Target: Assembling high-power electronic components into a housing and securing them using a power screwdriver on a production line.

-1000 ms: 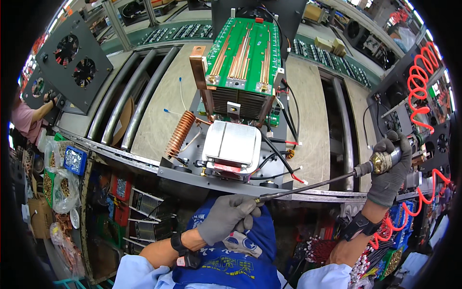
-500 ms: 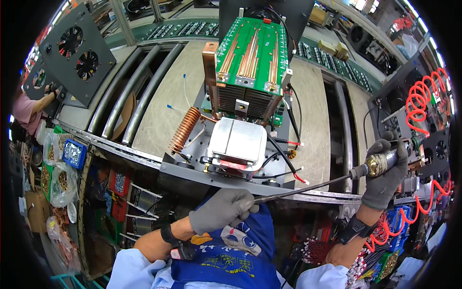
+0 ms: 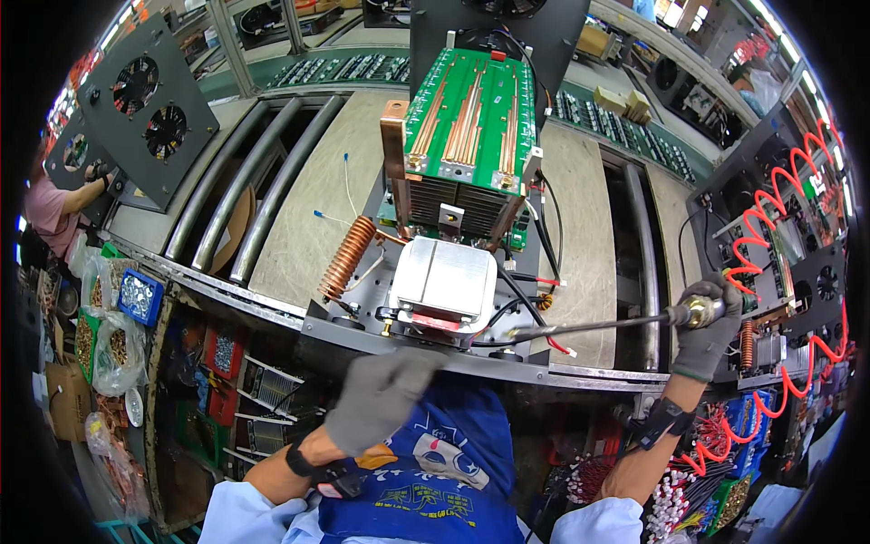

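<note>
My right hand (image 3: 705,340), in a grey glove, is wrapped round a pneumatic screwdriver (image 3: 675,315) fed by a coiled red air hose (image 3: 770,204). Its long dark shaft points left, the tip near the front edge of a dark metal base plate (image 3: 362,337). My left hand (image 3: 385,399), also gloved, is smeared by motion in front of that plate, apart from the shaft; its fingers cannot be read. On the plate stand a silver metal block (image 3: 446,283), a copper coil (image 3: 349,257) and a finned stack under a green circuit board (image 3: 471,118). Loose black and red wires (image 3: 560,347) lie to the right.
Metal rollers (image 3: 272,208) flank the work board (image 3: 299,199). Grey fan panels (image 3: 149,109) stand at left, where another person's arm (image 3: 82,195) reaches in. Below are a blue bin (image 3: 140,295) of small parts and, at right, bundled wires (image 3: 666,485).
My left hand has let go of the screwdriver's shaft and moved left and slightly down. The screwdriver's tip has risen to the plate's front edge; my right hand has shifted slightly left.
</note>
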